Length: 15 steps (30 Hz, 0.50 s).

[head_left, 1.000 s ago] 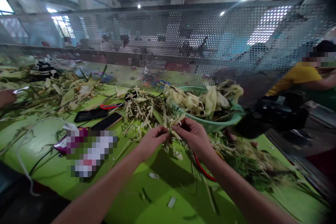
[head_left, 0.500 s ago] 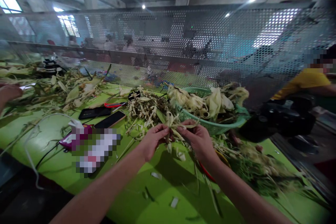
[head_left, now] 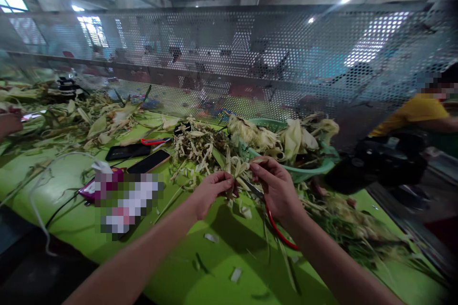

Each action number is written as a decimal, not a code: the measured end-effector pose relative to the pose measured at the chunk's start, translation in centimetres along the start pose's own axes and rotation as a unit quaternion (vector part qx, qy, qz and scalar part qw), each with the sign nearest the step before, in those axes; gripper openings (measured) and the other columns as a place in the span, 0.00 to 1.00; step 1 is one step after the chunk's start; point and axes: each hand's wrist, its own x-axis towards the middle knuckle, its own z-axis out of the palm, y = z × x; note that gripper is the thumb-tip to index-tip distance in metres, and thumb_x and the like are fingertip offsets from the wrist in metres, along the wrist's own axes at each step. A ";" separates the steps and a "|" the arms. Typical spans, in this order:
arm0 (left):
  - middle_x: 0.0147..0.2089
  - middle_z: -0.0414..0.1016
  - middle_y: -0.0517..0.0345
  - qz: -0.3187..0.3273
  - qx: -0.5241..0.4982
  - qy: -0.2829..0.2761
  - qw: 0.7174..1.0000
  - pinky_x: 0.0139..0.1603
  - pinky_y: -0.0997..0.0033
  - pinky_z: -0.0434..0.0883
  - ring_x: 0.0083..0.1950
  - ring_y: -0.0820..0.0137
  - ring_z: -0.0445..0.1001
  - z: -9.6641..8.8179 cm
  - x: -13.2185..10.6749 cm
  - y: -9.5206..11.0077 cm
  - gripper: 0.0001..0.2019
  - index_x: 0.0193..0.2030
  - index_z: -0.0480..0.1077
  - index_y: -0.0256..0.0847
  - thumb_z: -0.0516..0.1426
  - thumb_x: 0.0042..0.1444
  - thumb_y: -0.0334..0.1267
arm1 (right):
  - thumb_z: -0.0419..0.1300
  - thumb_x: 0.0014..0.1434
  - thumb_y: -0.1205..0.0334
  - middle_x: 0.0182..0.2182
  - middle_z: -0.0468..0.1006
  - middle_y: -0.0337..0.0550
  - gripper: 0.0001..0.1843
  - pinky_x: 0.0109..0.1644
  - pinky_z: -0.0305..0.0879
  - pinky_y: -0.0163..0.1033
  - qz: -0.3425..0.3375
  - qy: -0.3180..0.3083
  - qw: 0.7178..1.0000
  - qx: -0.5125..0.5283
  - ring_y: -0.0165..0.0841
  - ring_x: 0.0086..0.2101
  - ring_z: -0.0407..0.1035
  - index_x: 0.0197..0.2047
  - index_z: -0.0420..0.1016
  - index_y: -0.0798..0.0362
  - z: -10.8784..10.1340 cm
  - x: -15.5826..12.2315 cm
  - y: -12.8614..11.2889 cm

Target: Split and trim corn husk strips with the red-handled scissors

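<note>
My left hand (head_left: 211, 191) pinches a small pale bundle of corn husk strips (head_left: 236, 170) above the green table (head_left: 222, 257). My right hand (head_left: 277, 188) is closed on red-handled scissors (head_left: 274, 221), whose dark blades point at the bundle between the two hands. The red handle loop hangs below my right wrist. A heap of cut husk pieces (head_left: 198, 145) lies just beyond my hands. Behind it stands a green plastic basket (head_left: 311, 164) filled with pale husks.
Two phones (head_left: 138, 157) and a second pair of red scissors (head_left: 153, 142) lie left of the heap, near a purple packet (head_left: 91, 188). Husks cover the far left, where another person's hand (head_left: 9, 121) shows. A perforated metal screen (head_left: 229, 57) backs the table. A person in yellow (head_left: 415, 109) sits at right.
The scissors blades have come into view, pointing at the husk bundle. My right hand has shifted slightly up and right. The view has tilted a little.
</note>
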 end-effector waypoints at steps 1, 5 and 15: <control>0.31 0.71 0.58 0.001 -0.017 0.004 1.000 0.37 0.73 0.65 0.32 0.75 0.69 -0.1 0.1 -0.1 0.12 0.31 0.69 0.36 0.64 0.47 0.41 | 0.68 0.46 0.62 0.30 0.69 0.37 0.09 0.29 0.59 0.33 -0.001 0.008 1.000 0.002 0.26 0.25 0.59 0.30 0.73 0.52 0.0 0.0 0.0; 0.32 0.71 0.58 0.007 -0.079 0.036 0.996 0.35 0.74 0.65 0.31 0.75 0.70 -0.6 0.5 -0.4 0.11 0.31 0.69 0.36 0.64 0.46 0.40 | 0.67 0.47 0.63 0.26 0.68 0.36 0.08 0.31 0.59 0.33 -0.007 -0.021 1.000 -0.017 0.28 0.26 0.60 0.28 0.70 0.52 0.1 -0.3 -0.1; 0.30 0.71 0.58 0.021 -0.021 0.073 0.997 0.34 0.74 0.64 0.30 0.75 0.68 -0.4 0.5 0.3 0.12 0.31 0.70 0.37 0.64 0.45 0.42 | 0.64 0.51 0.63 0.35 0.75 0.42 0.07 0.41 0.63 0.40 -0.035 -0.077 0.994 -0.067 0.35 0.35 0.68 0.28 0.68 0.50 0.5 -1.4 -0.7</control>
